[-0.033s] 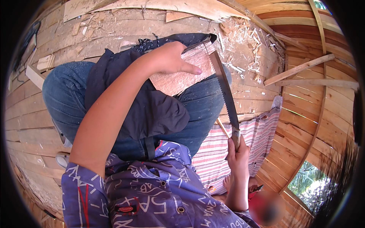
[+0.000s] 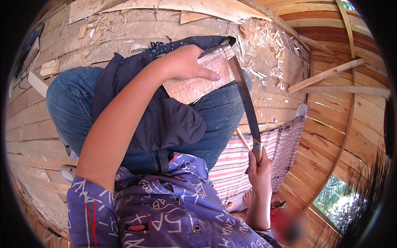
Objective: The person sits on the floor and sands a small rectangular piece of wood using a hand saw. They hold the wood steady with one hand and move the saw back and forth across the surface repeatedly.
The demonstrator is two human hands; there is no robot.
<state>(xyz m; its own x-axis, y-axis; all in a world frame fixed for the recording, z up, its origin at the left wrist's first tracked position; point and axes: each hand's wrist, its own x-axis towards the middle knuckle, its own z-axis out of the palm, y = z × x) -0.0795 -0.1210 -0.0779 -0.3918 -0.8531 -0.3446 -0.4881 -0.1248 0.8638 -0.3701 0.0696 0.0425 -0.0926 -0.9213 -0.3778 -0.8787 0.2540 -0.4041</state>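
A rough-faced wooden board [image 2: 192, 84] lies across my lap on a dark cloth [image 2: 167, 124]. My left hand [image 2: 188, 64] grips the board from its far left side, thumb stretched over the pale face. In my right hand [image 2: 260, 163], lower right of the board, is the handle of a handsaw [image 2: 247, 101], with the fingers wrapped round it. The long toothed blade slants up and left, and its tip end meets the board's right edge. How deep the teeth sit in the wood I cannot tell.
Wood shavings [image 2: 269, 45] litter the plank floor beyond my right knee. A striped cloth [image 2: 231, 165] lies to my right, where another person [image 2: 289, 225] sits close to my right forearm. Loose sticks [image 2: 326, 76] lean by the plank wall [image 2: 335, 120]. A long board [image 2: 165, 7] lies at the far side.
The handsaw and my right hand have shifted very slightly back toward me. My left hand and the board look unmoved.
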